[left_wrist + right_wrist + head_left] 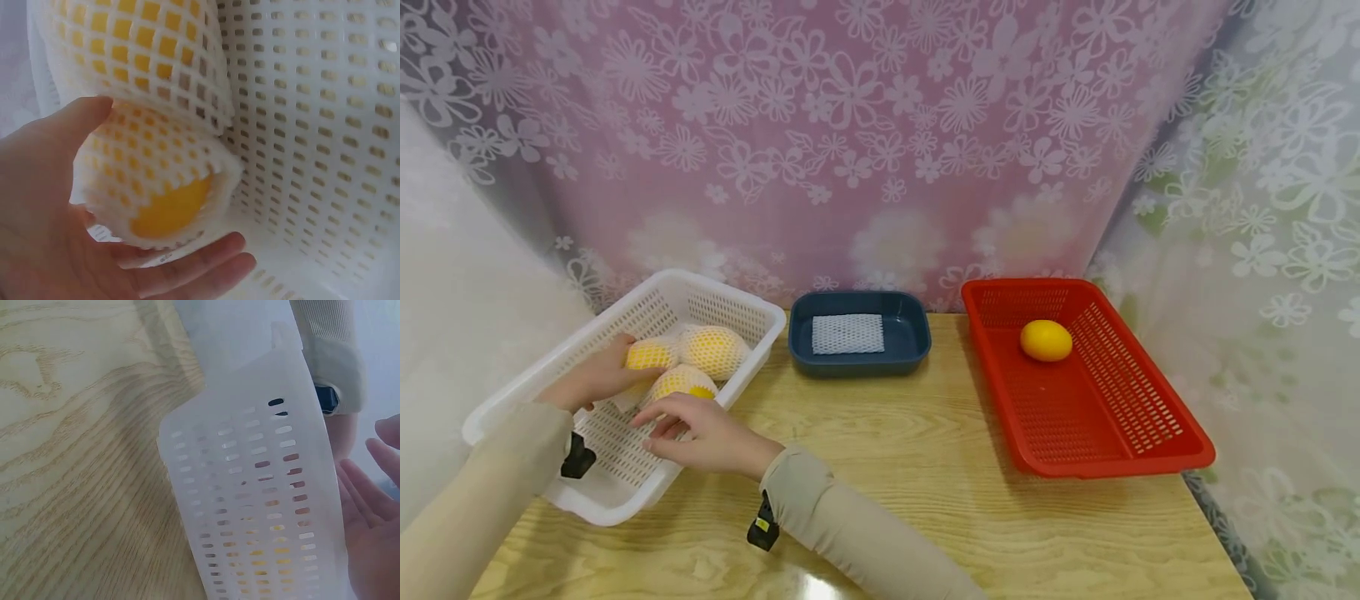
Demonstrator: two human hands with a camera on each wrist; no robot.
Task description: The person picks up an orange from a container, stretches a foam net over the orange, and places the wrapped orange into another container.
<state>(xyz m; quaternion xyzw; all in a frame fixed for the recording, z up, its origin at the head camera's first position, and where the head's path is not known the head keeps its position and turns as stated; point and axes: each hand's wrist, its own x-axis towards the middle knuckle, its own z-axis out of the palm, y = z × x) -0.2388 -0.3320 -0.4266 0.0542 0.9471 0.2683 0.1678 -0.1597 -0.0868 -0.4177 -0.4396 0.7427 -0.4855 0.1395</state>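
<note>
- Cupping the leftmost netted yellow fruit [651, 354] inside the white basket [601, 500] looks like the step in hand: I judge that I am selecting it to lift out and unwrap.
- My left hand [601, 377] is spread around it, thumb against the foam net, fingers extended along the other side, not closed into a firm grip.
- The next move probably calls for curling those fingers in and keeping my thumb clear of the nearer netted fruit [677, 382], which presses close.
- My right hand [703, 429] holds nothing, its fingers loosely bent over the basket's side, near that nearer fruit; whether they touch it I cannot tell.
- The third netted fruit [713, 352] lies just beyond both.
- Across the desk [880, 450], an unwrapped fruit [1047, 341] sits in the red basket [1045, 421], and a flat foam sleeve [847, 333] in the blue tray [857, 367].
</note>
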